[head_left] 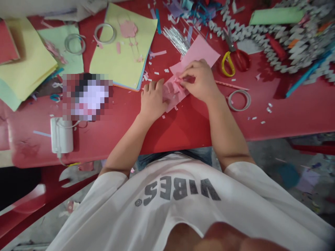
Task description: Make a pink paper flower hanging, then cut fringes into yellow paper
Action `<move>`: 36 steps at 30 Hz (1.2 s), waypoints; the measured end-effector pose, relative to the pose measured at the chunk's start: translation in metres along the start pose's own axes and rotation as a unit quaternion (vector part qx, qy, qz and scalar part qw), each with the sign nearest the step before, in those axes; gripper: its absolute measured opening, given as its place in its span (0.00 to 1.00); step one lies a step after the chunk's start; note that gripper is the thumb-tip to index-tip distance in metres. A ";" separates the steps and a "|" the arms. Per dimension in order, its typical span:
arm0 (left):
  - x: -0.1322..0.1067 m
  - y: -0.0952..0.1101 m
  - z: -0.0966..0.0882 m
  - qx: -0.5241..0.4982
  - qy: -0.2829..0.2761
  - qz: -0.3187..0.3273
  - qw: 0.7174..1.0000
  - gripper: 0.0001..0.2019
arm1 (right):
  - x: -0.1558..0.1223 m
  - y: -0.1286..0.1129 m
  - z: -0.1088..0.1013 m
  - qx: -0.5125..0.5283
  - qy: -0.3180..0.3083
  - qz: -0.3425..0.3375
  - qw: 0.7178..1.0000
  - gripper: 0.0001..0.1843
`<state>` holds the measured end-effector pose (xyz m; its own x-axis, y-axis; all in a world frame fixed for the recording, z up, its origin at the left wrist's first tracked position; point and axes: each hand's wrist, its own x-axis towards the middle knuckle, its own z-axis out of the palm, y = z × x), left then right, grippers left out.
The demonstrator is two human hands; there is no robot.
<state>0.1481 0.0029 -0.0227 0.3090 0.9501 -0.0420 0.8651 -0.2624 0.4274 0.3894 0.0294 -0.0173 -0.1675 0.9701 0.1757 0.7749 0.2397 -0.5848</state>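
Note:
A pink paper sheet (171, 103) lies on the red table in front of me, with small crumpled pink paper pieces (178, 84) on it. My left hand (154, 99) rests on the sheet's left edge, palm down, fingers stretched out. Over the paper pieces, my right hand (200, 79) has its thumb and fingertips pinched together at the pink paper. Whether it grips one piece or several is too small to tell. Another pink sheet (202, 52) lies partly behind my right hand.
Scissors (235, 57) with yellow and red handles lie to the right, near a tape roll (239, 100). Silver strips (176, 40) sit behind. Yellow paper (125, 62) bears another tape roll (105, 33). A white power bank (62, 135) stands left, near a pixelated device. Grey folded-paper chains (274, 59) fill the back right.

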 end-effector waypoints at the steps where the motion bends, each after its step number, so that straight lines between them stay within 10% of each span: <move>1: -0.001 0.005 -0.004 0.024 -0.003 -0.008 1.000 0.42 | 0.000 0.001 0.000 -0.003 -0.005 0.009 1.000 0.08; 15: 0.016 -0.003 0.012 0.017 0.044 -0.012 0.999 0.09 | 0.003 -0.007 0.012 -0.066 -0.073 0.055 0.994 0.12; 19: 0.017 -0.007 0.016 -0.128 0.071 0.006 0.989 0.16 | 0.003 -0.003 0.010 -0.097 -0.066 0.036 0.992 0.08; 26: 0.009 0.004 0.038 -0.531 0.016 0.036 0.846 0.09 | -0.001 0.006 0.013 -0.097 -0.019 0.059 0.993 0.10; 32: -0.001 0.008 0.065 -0.403 0.103 0.094 0.905 0.32 | -0.011 0.011 0.019 -0.097 0.014 0.031 0.995 0.10; 36: 0.004 0.009 0.062 -0.242 0.088 0.130 0.957 0.31 | -0.015 0.010 0.021 -0.110 0.026 0.038 0.993 0.14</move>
<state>0.1818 -0.0059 -0.0751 0.3808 0.8883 0.2567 0.4699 -0.4250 0.7737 0.3869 0.0179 -0.0421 -0.0772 0.9804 0.1814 0.8995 0.1470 -0.4114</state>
